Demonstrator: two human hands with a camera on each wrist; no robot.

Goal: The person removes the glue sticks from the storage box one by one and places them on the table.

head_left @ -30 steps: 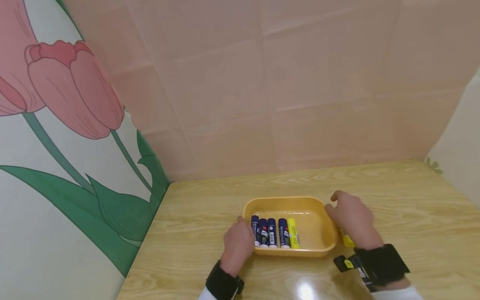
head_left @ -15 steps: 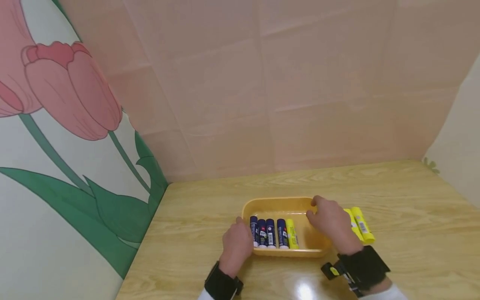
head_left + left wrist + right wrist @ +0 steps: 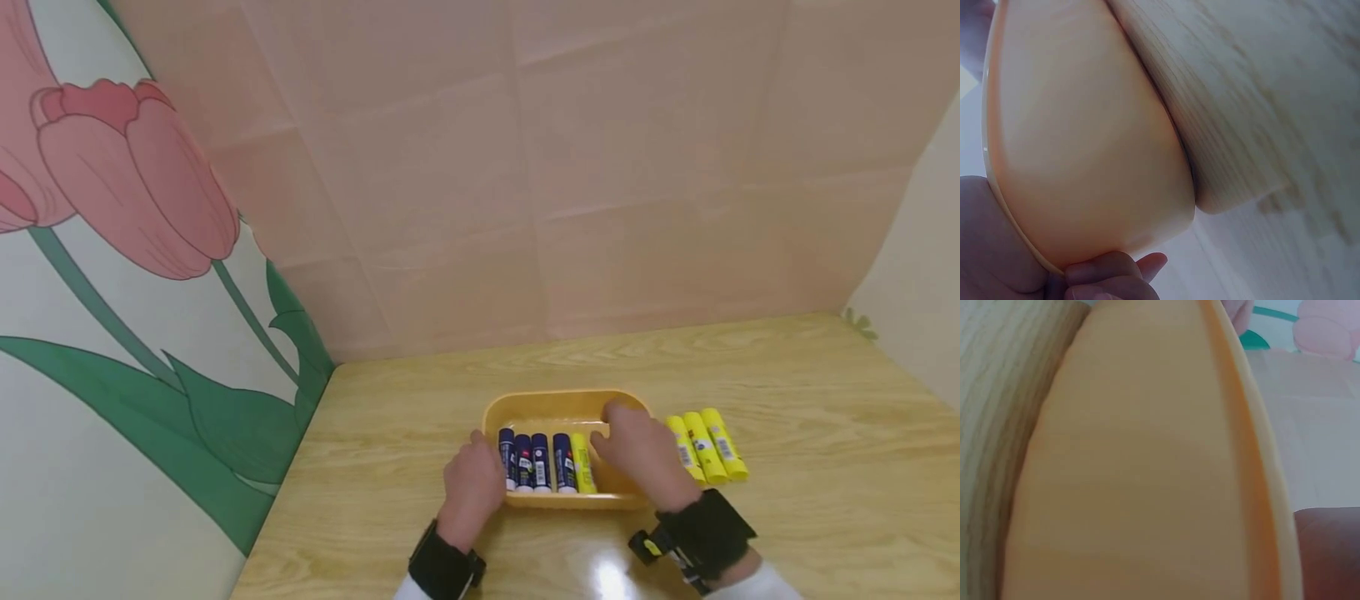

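Glue sticks (image 3: 562, 463) inside tray (image 3: 555, 502): head view only.

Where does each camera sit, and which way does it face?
Head: on the head, facing forward and down at the tray; left hand and right hand show.
Left wrist: on that wrist, facing the tray's outside; fingers at bottom.
Right wrist: on that wrist, facing the tray's outside; right hand partly, lower right.
Wrist views share: tray, table.
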